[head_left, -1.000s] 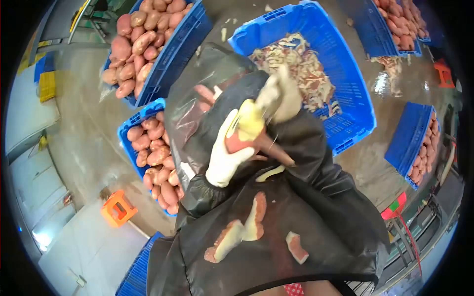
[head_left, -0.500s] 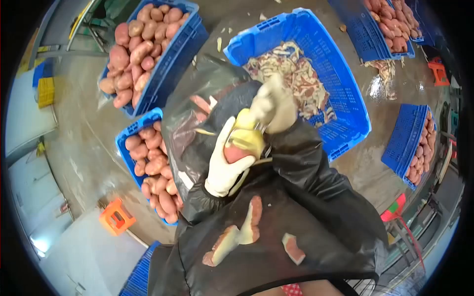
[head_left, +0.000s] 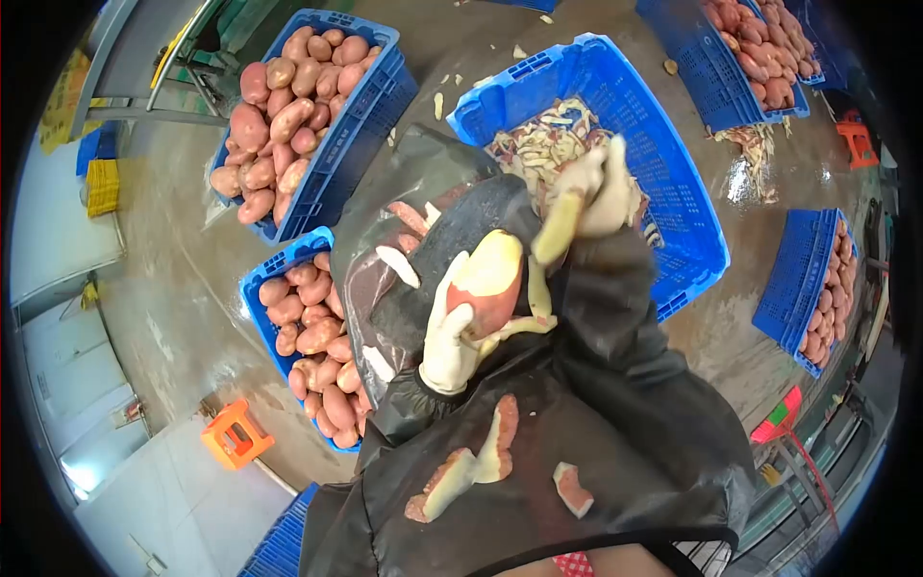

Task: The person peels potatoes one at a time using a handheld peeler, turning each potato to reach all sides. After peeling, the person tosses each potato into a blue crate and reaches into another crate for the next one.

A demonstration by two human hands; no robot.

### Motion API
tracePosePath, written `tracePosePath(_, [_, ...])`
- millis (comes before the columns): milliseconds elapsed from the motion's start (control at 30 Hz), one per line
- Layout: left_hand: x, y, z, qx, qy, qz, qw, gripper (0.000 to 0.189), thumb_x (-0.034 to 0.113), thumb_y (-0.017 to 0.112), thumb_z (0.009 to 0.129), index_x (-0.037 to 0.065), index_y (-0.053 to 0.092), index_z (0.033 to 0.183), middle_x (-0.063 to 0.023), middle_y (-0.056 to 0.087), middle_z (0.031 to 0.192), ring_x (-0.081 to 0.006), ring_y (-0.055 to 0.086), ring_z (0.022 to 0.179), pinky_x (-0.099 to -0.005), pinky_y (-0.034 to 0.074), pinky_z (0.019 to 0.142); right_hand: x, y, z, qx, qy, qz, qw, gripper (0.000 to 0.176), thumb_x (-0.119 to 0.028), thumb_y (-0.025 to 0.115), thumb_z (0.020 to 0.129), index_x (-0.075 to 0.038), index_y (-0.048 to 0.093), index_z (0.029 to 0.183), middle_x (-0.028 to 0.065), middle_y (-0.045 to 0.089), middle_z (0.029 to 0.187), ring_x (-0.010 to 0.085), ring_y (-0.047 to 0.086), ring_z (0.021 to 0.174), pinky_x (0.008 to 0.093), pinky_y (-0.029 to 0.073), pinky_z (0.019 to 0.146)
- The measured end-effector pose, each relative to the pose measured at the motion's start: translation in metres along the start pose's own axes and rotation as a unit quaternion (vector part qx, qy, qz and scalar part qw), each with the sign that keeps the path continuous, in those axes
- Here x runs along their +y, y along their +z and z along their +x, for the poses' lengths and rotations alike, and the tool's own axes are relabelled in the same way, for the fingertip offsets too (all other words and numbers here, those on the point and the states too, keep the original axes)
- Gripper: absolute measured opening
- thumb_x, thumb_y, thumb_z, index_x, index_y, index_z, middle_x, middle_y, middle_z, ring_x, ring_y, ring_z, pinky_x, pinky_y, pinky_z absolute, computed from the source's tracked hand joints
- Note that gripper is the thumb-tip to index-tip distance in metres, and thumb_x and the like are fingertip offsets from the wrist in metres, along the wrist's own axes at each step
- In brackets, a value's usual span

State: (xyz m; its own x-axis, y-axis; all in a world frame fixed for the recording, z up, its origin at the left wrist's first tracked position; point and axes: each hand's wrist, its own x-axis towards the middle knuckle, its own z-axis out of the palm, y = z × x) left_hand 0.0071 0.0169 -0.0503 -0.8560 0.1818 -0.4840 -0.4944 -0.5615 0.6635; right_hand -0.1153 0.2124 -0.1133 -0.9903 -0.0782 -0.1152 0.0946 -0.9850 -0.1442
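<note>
My left hand (head_left: pixel 450 346), in a white glove, is wrapped round a red potato (head_left: pixel 488 288) over the dark apron. The potato's upper part is peeled to pale yellow, while its lower part keeps red skin. To the right, my gloved right hand (head_left: pixel 601 197) is closed and blurred at the edge of the peel crate (head_left: pixel 687 226). A pale strip of peel (head_left: pixel 558 229) hangs below its fingers; whether a tool is also held there is unclear. More peel (head_left: pixel 540 293) lies between the potato and my right sleeve.
Blue crates of red potatoes stand at upper left (head_left: pixel 361 125), left (head_left: pixel 264 313), upper right (head_left: pixel 716 91) and right (head_left: pixel 793 279). Peel pieces (head_left: pixel 500 438) lie on the apron. An orange stool (head_left: pixel 236 435) stands at lower left, with scraps on the wet floor.
My right hand has moved from the potato to the right, toward the peel crate. The potato's peeled top now shows uncovered in my left hand. The whole view has shifted slightly.
</note>
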Motion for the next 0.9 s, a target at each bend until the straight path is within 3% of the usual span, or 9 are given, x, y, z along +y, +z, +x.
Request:
tracePosePath(33, [-0.006,-0.012,0.002,-0.011,-0.035,-0.07,0.997,0.067,0.035,0.059,0.082,0.008,0.031,0.136,-0.0106,0.045,0.13,-0.0234,0.05,0.111,-0.0351,0.045,0.086,0.025,0.016,-0.018,-0.069,0.152,0.156,0.973,0.041,-0.048,0.047,0.091,-0.016,0.046,0.065,-0.0043,0.028,0.043,0.013,0.032,0.036,0.0316,0.033,0.036])
tracePosePath(167, [-0.022,-0.031,0.002,0.014,-0.124,-0.203,0.971,0.054,0.05,0.056,0.082,0.011,0.048,0.12,-0.0055,0.058,0.109,-0.0184,0.057,0.085,-0.0294,0.046,0.068,0.018,-0.015,0.012,0.215,-0.002,-0.133,0.968,0.041,-0.052,0.051,0.087,-0.015,0.044,0.07,-0.0064,0.036,0.054,0.0105,0.042,0.056,0.0315,0.04,0.058])
tracePosePath(300, [-0.017,-0.011,-0.001,0.107,-0.109,-0.248,0.957,0.054,0.055,0.054,0.081,0.01,0.053,0.112,-0.0049,0.059,0.093,-0.0159,0.056,0.071,-0.0267,0.046,0.063,0.018,-0.002,-0.016,0.127,0.088,-0.002,0.988,0.044,-0.053,0.048,0.088,-0.015,0.045,0.067,-0.005,0.04,0.054,0.0137,0.044,0.051,0.031,0.039,0.053])
tracePosePath(400, [-0.01,-0.026,-0.002,0.056,-0.174,-0.329,0.927,0.052,0.051,0.047,0.088,0.006,0.053,0.114,-0.0133,0.064,0.089,-0.0194,0.061,0.067,-0.0304,0.052,0.063,0.015,-0.007,0.012,0.336,0.001,-0.255,0.907,0.044,-0.057,0.045,0.087,-0.017,0.046,0.07,-0.0029,0.041,0.053,0.0165,0.04,0.044,0.0313,0.037,0.046])
tracePosePath(500, [0.005,-0.014,-0.006,0.034,-0.192,-0.327,0.925,0.056,0.053,0.046,0.088,0.007,0.049,0.119,-0.0167,0.061,0.101,-0.0238,0.062,0.075,-0.0345,0.054,0.071,0.015,0.005,-0.01,0.07,0.061,-0.053,0.994,0.042,-0.053,0.042,0.09,-0.015,0.053,0.076,-0.0036,0.042,0.053,0.0162,0.044,0.051,0.0327,0.038,0.053])
tracePosePath(633, [0.011,0.02,-0.008,0.088,0.036,-0.013,0.995,0.065,0.022,0.067,0.08,0.001,0.033,0.131,-0.0144,0.044,0.124,-0.0275,0.045,0.116,-0.0384,0.042,0.095,0.058,0.016,-0.014,0.122,0.105,-0.045,0.986,0.04,-0.045,0.045,0.092,-0.01,0.056,0.077,-0.0011,0.043,0.053,0.0191,0.046,0.049,0.0368,0.041,0.051])
tracePosePath(667, [0.014,-0.001,-0.002,0.026,0.159,0.41,0.898,0.079,0.012,0.075,0.068,0.001,0.031,0.133,-0.0131,0.042,0.125,-0.0251,0.042,0.119,-0.0358,0.039,0.096,0.062,0.018,-0.014,0.144,0.093,-0.076,0.982,0.04,-0.045,0.046,0.092,-0.009,0.052,0.075,-0.0003,0.043,0.053,0.0201,0.047,0.049,0.0383,0.042,0.05])
tracePosePath(867, [0.023,0.006,0.005,0.061,0.093,0.341,0.934,0.085,0.005,0.078,0.062,0.001,0.032,0.134,-0.0114,0.044,0.127,-0.0211,0.041,0.12,-0.0314,0.035,0.099,0.012,-0.011,0.032,0.218,-0.018,-0.054,0.974,0.043,-0.047,0.044,0.092,-0.012,0.046,0.066,-0.0016,0.042,0.054,0.0157,0.043,0.047,0.0322,0.04,0.047])
tracePosePath(900, [0.019,-0.007,0.006,0.034,0.125,0.398,0.908,0.084,0.005,0.078,0.064,0.001,0.032,0.134,-0.0112,0.044,0.129,-0.0207,0.041,0.12,-0.0314,0.035,0.099,0.005,-0.021,0.024,0.009,0.023,0.019,1.0,0.045,-0.048,0.041,0.093,-0.014,0.044,0.063,-0.0008,0.047,0.057,0.0149,0.049,0.053,0.0314,0.043,0.053])
